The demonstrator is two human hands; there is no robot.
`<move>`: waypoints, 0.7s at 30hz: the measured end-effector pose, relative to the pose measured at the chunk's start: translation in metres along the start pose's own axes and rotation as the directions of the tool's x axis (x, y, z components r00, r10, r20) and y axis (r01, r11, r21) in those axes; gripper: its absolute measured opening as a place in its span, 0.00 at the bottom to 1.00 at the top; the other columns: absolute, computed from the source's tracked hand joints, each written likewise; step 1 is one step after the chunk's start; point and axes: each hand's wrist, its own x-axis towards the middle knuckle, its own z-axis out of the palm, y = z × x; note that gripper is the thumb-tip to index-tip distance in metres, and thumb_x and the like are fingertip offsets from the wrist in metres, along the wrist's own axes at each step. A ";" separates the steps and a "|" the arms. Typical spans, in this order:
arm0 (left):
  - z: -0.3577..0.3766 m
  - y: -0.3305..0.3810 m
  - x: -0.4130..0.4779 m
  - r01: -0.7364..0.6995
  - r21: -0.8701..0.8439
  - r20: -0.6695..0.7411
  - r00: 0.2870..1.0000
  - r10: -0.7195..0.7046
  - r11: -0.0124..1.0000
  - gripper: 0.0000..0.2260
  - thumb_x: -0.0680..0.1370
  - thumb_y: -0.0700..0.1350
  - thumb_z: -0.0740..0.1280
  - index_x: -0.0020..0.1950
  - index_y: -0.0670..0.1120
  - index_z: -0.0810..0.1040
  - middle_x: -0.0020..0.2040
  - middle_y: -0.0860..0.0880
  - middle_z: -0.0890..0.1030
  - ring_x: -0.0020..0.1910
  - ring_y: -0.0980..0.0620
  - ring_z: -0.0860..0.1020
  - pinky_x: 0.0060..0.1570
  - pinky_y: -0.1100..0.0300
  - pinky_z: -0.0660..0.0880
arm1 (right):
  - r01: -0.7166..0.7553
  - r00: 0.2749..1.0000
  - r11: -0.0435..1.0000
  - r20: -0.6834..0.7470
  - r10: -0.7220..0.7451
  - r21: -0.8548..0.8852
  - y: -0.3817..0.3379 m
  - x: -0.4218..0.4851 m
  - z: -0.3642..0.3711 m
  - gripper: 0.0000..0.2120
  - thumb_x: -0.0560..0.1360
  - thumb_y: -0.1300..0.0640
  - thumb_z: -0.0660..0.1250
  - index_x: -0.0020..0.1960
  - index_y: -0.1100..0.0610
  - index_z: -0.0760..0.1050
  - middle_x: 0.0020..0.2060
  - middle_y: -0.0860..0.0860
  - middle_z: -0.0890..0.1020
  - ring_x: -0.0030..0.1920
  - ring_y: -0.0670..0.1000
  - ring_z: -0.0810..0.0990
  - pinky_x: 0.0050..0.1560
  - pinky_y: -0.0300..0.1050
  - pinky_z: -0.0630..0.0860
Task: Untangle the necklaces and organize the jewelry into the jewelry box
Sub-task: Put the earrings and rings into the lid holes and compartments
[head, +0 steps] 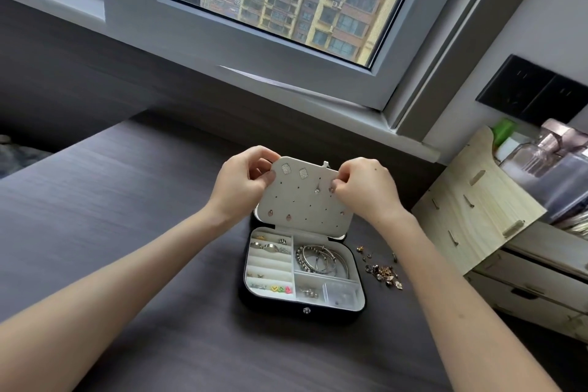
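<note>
Earring panel (302, 200) pinched by left hand (240, 184), right hand (366, 189) above jewelry box (286, 309)

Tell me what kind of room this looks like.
Probably a bedroom or home desk corner in a high-rise flat: window facing apartment blocks, wooden organizer beside the desk, open jewelry box.
</note>
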 end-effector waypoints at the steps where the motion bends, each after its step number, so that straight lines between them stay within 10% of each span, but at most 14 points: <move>1: 0.000 0.000 0.000 0.007 -0.003 0.001 1.000 -0.007 1.000 0.13 0.75 0.34 0.66 0.43 0.53 0.77 0.41 0.47 0.82 0.38 0.57 0.77 0.38 0.59 0.75 | -0.006 1.000 0.999 0.002 0.006 0.036 0.002 0.001 -0.002 0.10 0.74 0.54 0.66 0.36 0.57 0.79 0.34 0.50 0.80 0.37 0.51 0.79 0.36 0.41 0.71; 13: 0.003 -0.004 0.000 0.026 0.019 -0.039 0.999 -0.025 0.999 0.08 0.76 0.36 0.66 0.47 0.49 0.79 0.41 0.51 0.82 0.37 0.60 0.78 0.36 0.65 0.75 | -0.135 0.989 0.925 0.105 0.104 0.356 0.014 -0.028 0.025 0.13 0.72 0.55 0.68 0.30 0.55 0.76 0.26 0.49 0.80 0.28 0.45 0.75 0.41 0.46 0.77; 21: 0.005 -0.004 -0.001 0.025 0.036 -0.059 0.998 -0.022 0.999 0.08 0.76 0.36 0.67 0.48 0.49 0.79 0.40 0.53 0.81 0.37 0.62 0.78 0.34 0.70 0.73 | -0.129 0.953 0.935 -0.219 0.208 0.330 0.003 -0.031 0.032 0.08 0.73 0.50 0.69 0.46 0.55 0.79 0.41 0.48 0.82 0.44 0.51 0.80 0.44 0.43 0.74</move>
